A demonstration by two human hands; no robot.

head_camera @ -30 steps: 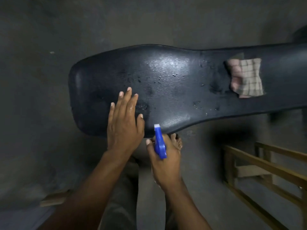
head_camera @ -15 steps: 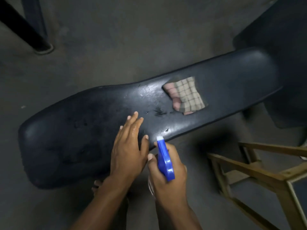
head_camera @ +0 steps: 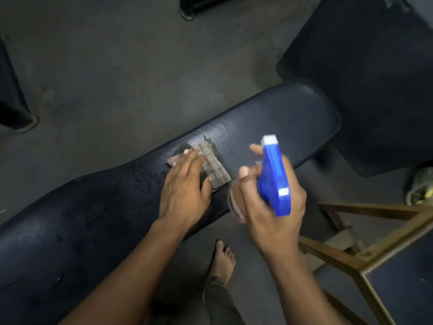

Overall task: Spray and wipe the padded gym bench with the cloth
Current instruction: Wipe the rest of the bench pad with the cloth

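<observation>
Flat-handed contact is noted at the left hand: fingers straight, palm down on the checked cloth, pressing it rather than pinching it. That cloth lies folded on the black padded bench, near the middle of its length toward the narrower end. It appears thin, limp and light, and would likely bunch if dragged by one corner; a spread palm over its centre is judged the sounder hold. Bench vinyl shows a wet sheen and probably lets the cloth slide easily. Further right, the right hand is wrapped round the spray bottle, forefinger ahead of the blue trigger head, nozzle aimed over the pad. Both forearms reach forward from below, left low, right raised.
</observation>
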